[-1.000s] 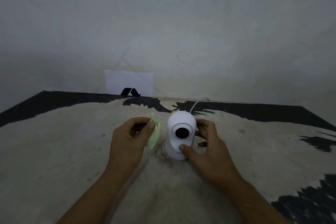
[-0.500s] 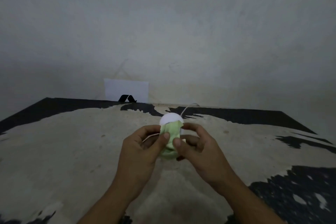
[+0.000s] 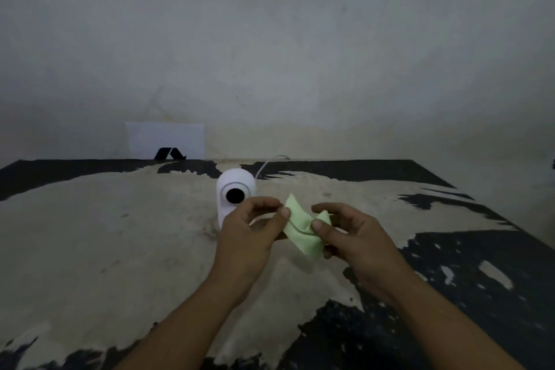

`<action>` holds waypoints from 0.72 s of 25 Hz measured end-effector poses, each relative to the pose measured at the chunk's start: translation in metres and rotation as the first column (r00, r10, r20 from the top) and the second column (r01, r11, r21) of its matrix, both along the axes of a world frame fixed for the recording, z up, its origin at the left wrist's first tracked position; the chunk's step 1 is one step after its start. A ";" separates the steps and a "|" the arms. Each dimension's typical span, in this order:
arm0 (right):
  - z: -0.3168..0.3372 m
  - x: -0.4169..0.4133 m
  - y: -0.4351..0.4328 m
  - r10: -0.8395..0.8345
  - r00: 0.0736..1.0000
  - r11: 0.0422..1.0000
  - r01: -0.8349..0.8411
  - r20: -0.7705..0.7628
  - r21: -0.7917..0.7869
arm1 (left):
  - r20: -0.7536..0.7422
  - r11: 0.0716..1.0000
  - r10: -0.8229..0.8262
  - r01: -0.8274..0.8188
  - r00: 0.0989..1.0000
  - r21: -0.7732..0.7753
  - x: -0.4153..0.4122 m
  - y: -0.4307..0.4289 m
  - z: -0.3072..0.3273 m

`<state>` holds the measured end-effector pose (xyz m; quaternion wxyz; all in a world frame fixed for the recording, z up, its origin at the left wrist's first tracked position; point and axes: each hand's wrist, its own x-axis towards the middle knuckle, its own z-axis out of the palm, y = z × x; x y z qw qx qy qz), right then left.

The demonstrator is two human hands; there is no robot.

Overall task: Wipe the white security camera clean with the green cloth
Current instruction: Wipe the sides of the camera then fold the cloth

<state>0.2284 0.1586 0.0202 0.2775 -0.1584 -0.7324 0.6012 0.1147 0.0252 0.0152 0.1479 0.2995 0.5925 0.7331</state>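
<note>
The white security camera [image 3: 235, 186] stands upright on the worn table, its round black lens facing me, a white cable running from its back to the wall. The small green cloth [image 3: 301, 230] hangs in the air just right of the camera, pinched between both hands and not touching it. My left hand [image 3: 250, 234] grips the cloth's left edge with thumb and fingers and hides the camera's base. My right hand [image 3: 353, 237] pinches the cloth's right side.
The table [image 3: 120, 249] has a pale worn top with black patches and ends against a bare wall. A white sheet of paper [image 3: 165, 140] leans on the wall at the back left, with a small black stand [image 3: 168, 154] in front of it.
Half a second ago the cloth was pressed on the camera's front. Now both hands have pulled it off to the right and spread it, and the lens is uncovered.
</note>
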 end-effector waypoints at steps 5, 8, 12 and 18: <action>0.001 0.017 0.038 -0.001 0.994 0.998 0.008 0.106 -0.069 | -0.293 0.912 -0.297 0.180 0.909 -0.369 0.005 0.029 -0.013; 0.001 0.011 0.056 -0.005 0.989 0.998 0.013 0.148 -0.054 | -0.393 0.881 -0.399 0.228 0.829 -0.414 0.005 0.046 -0.010; -0.004 -0.004 0.081 0.007 0.990 0.996 0.005 0.140 -0.089 | -0.317 0.902 -0.292 0.150 0.903 -0.405 -0.006 0.071 -0.012; -0.023 -0.030 0.110 0.039 0.990 0.980 -0.012 0.132 -0.199 | -0.058 0.941 -0.059 0.037 0.997 -0.336 -0.037 0.105 -0.026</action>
